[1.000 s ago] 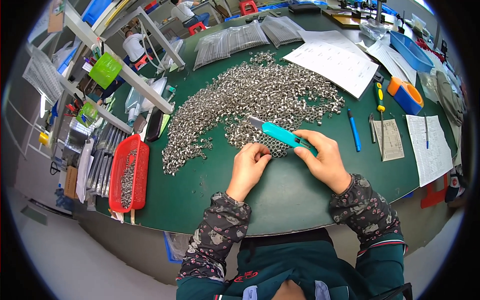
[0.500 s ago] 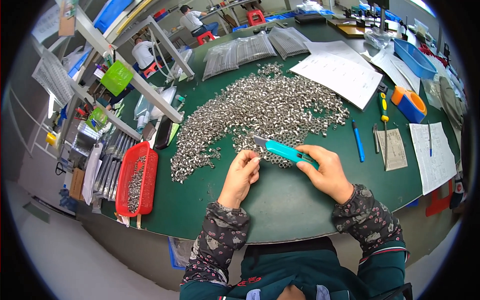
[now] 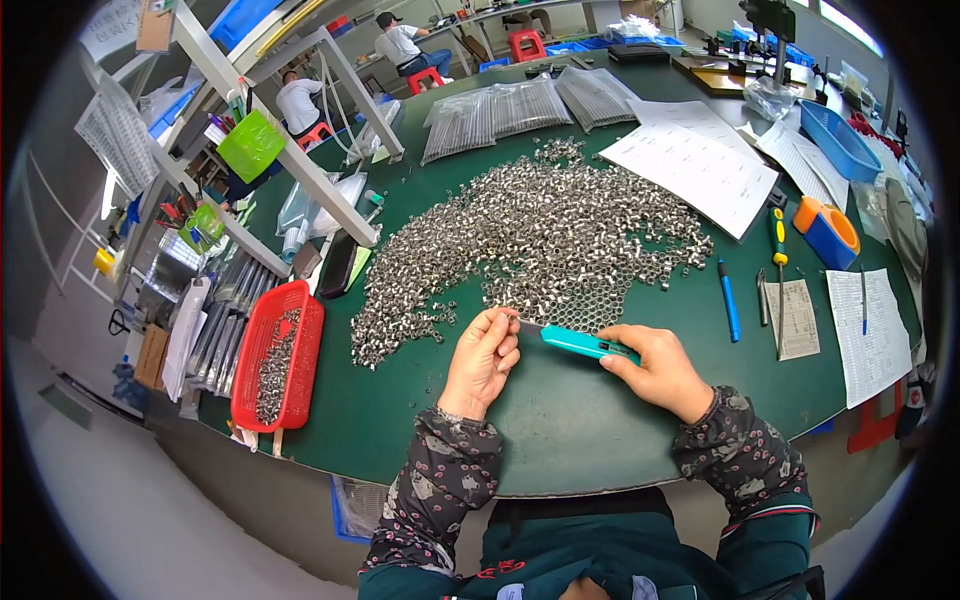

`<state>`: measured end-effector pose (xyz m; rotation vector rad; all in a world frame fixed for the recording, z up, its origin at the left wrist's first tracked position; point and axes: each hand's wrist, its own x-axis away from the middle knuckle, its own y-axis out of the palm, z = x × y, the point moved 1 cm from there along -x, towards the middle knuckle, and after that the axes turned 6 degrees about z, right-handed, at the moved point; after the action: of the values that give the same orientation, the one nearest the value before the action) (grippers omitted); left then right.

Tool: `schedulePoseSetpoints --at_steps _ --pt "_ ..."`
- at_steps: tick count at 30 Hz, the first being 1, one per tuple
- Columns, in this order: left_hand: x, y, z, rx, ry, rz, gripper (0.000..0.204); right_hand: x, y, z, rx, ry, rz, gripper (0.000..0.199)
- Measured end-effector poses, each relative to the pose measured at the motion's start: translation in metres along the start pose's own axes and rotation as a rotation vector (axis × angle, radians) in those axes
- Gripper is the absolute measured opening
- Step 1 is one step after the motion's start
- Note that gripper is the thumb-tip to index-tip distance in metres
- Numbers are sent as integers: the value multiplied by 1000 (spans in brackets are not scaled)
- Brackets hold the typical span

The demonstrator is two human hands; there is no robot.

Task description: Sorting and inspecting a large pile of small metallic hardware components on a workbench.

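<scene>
My left hand pinches a small metal ring between thumb and fingertips, above the near edge of the parts pile. In my right hand is a teal utility knife, gripped by its handle and pointing left. Its blade reaches the ring in my left fingers; whether it goes inside or only touches the edge, I cannot tell. Just beyond both hands, many short shiny metal rings spread over the green table, several of them standing on end nearest me.
A red basket with more metal pieces stands at the left edge. On the right lie a blue pen, a yellow-handled screwdriver, a tape dispenser and papers. Bagged rods lie at the back. Two people sit farther off.
The knife has come down from above the rings, and its blade now meets the ring in my left fingers. My right hand has lowered slightly. The view has shifted a little.
</scene>
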<state>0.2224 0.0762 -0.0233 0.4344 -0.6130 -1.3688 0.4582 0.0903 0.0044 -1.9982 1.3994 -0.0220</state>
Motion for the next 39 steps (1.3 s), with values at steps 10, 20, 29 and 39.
schedulePoseSetpoints --at_steps 10,20,29,39 --pt "1 1 -3 11 -38 -3 15 1 1 2 -32 22 -31 27" --pt "2 0 -3 -79 -15 45 15 2 -1 0 37 30 -32 26" --pt "3 0 -3 -137 -16 28 16 3 -1 -1 94 -28 16 26" --pt "5 4 -3 -183 -37 83 19 3 -1 0 133 -85 21 25"
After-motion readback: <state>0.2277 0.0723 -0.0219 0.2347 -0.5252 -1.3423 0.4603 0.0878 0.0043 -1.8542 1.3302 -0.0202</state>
